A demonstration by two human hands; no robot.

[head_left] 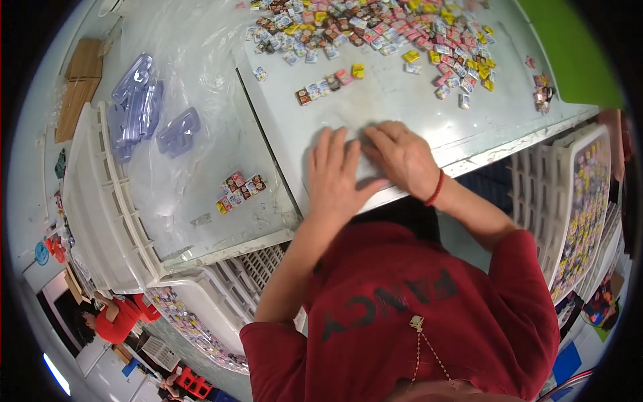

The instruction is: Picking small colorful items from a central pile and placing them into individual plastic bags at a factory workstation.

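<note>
My left hand [335, 173] lies flat near the table's front edge, fingers stretched out and thumb apart, holding nothing I can see. Beside it, my right hand [404, 157], with a red cord bracelet at the wrist, rests with its fingers slightly bent and pointing left. What is under its palm is hidden. Just beyond both hands, a short row of small wrapped pieces [321, 90] lies on the white table [395, 94], a yellow piece at its right end. A large loose pile of such pieces [375, 30], pink, white, brown and yellow, spreads across the far side.
Clear plastic trays [137, 110] lie on a plastic sheet at left. A small cluster of wrapped pieces [240, 191] sits left of the table seam. White crates of pieces [579, 214] stand at right, another crate [194, 318] at lower left. A person in red [117, 320] is farther off.
</note>
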